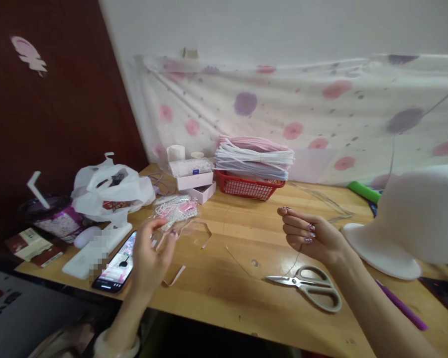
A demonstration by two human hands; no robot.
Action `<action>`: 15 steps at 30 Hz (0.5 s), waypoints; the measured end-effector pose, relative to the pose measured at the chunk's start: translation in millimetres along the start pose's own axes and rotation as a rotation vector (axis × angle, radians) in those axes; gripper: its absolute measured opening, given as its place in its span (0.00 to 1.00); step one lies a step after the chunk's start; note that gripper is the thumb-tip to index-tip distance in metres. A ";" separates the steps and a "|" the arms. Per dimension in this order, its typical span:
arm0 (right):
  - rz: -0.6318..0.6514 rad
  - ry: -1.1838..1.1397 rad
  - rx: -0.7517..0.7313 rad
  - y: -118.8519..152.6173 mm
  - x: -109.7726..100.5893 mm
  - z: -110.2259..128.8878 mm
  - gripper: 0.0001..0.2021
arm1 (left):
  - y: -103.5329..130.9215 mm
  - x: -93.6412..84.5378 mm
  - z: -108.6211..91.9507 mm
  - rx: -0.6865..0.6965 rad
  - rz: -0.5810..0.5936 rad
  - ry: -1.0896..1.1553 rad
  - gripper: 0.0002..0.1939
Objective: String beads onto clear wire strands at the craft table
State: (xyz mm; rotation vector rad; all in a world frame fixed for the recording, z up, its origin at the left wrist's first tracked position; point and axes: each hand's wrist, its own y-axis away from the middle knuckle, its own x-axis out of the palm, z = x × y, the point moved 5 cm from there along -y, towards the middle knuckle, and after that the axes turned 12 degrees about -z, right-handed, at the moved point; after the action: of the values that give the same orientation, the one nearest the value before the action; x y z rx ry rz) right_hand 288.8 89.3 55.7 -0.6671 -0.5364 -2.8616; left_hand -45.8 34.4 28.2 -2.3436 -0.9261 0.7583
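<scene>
My left hand (152,253) is raised over the table's left part, thumb and fingers apart, beside the phone (116,263) and in front of a clear bag of white beads (177,211). Nothing shows between its fingers. On the right, my right hand (308,233) has its fingers curled and thumb and forefinger pinched together. A thin thread (295,261) hangs below that hand and runs over the table near the scissors (306,286). Whatever is in the pinch is too small to make out. The scissors lie just below my right hand, blades pointing left.
A red basket (250,186) with bundled pipe cleaners (256,158) stands at the back, beside small boxes (194,180). A plastic bag (112,189) and lidded cup (56,216) are at the left. The white foam head (421,214) and purple stick (403,306) are at the right.
</scene>
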 end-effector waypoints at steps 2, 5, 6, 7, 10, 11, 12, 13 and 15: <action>0.008 -0.025 0.006 -0.7 0.3 0.2 0.06 | 2.1 -34.9 29.5 -0.003 -0.064 -0.192 0.16; 0.036 -0.045 0.018 -4.3 3.1 -1.0 0.07 | 0.2 -59.7 63.2 0.067 -0.007 -0.473 0.24; 0.044 -0.040 0.015 -5.6 4.2 -1.5 0.07 | -0.9 -60.4 71.8 0.081 0.044 -0.541 0.26; 0.050 -0.032 0.007 -6.8 5.2 -1.7 0.07 | -1.9 -58.6 78.7 0.091 0.094 -0.595 0.27; 0.054 -0.016 -0.016 -8.5 6.8 -2.5 0.07 | -2.8 -45.1 91.2 0.103 0.220 -0.685 0.31; 0.045 -0.009 -0.020 -8.4 6.5 -2.8 0.07 | -2.8 -40.8 92.9 0.108 0.231 -0.694 0.34; 0.033 -0.003 -0.024 -8.2 5.8 -3.0 0.07 | -2.4 -36.8 93.9 0.115 0.239 -0.694 0.36; 0.018 0.002 -0.027 -7.8 4.8 -3.2 0.07 | -1.9 -33.6 94.7 0.121 0.244 -0.693 0.39; -0.010 -0.002 -0.024 -7.0 2.4 -3.7 0.07 | -1.0 -29.6 96.4 0.129 0.256 -0.701 0.42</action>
State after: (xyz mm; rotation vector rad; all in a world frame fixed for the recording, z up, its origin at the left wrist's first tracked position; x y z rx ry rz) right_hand 283.6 94.3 51.6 -0.6727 -0.5083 -2.8812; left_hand -127.3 37.1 -31.2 -2.1172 -0.8033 1.7565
